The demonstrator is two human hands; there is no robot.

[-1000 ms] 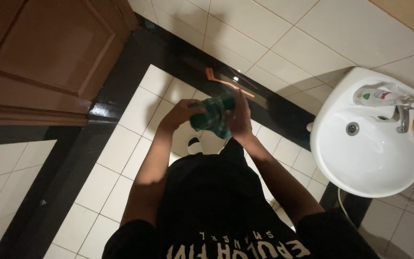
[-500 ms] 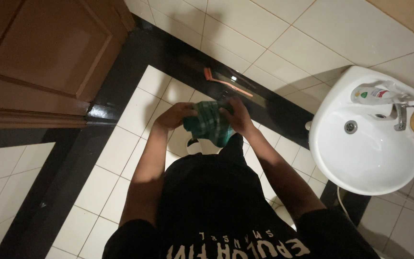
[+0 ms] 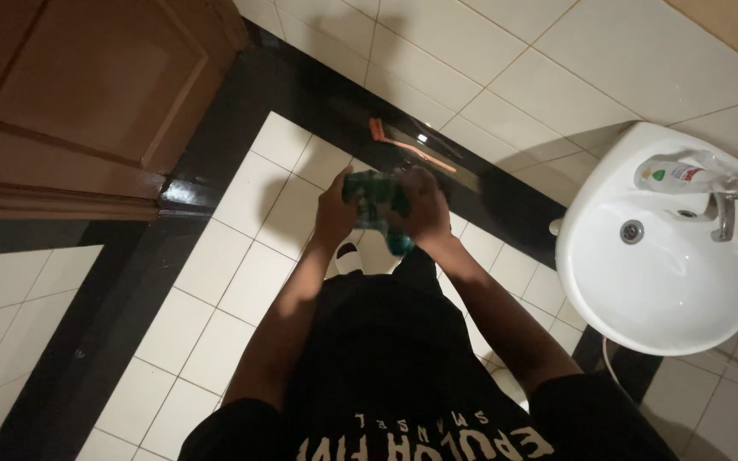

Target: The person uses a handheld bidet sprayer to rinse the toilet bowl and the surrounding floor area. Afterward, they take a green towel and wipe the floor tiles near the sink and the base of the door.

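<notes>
I stand on a tiled bathroom floor and look down past my black shirt. Both hands are raised in front of my waist and grip a bunched dark green cloth [image 3: 377,201]. My left hand [image 3: 335,213] clasps its left side with the fingers curled around it. My right hand [image 3: 424,209] closes over its right side, and a fold of the cloth hangs below that hand. An orange brush [image 3: 407,147] lies on the black floor border just beyond my hands.
A white wash basin [image 3: 608,290] hangs at the right, with a chrome tap [image 3: 723,213] and a clear soap bottle [image 3: 672,177] on its rim. A brown wooden door [image 3: 79,94] fills the upper left. White wall tiles [image 3: 506,60] run along the top.
The cloth has been gathered tighter between my hands, and my right hand has shifted over its right side. The view has drifted a little.
</notes>
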